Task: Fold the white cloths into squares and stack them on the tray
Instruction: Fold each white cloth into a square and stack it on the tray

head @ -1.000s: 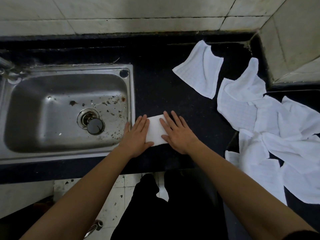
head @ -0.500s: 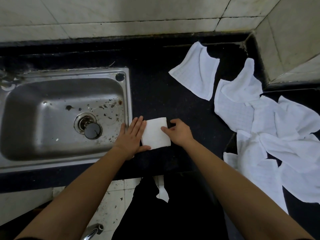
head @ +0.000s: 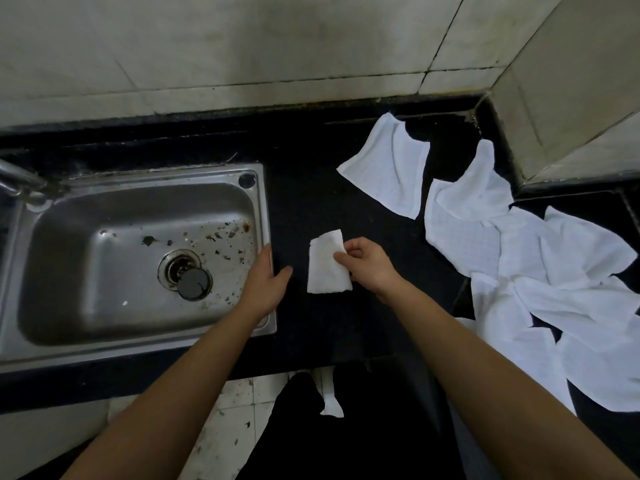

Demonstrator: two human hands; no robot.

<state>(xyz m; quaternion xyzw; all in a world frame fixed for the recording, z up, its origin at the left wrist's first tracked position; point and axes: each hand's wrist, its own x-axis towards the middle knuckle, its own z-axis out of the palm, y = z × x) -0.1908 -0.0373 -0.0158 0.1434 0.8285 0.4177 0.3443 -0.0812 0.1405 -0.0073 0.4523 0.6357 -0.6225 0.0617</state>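
— Lying where is the folded cloth found?
— On the desk; its edge is pinched by curled fingers of the right hand. The left hand is spread open, empty.

No readable text, labels, brands or numbers anywhere in view.

Left hand: flat on small folded white cloth square 1.0 s ago, now off it, resting at right rim of stainless steel sink. Right hand: flat press replaced by pinch on cloth's right edge. Cloth now tilted and clear of left hand.
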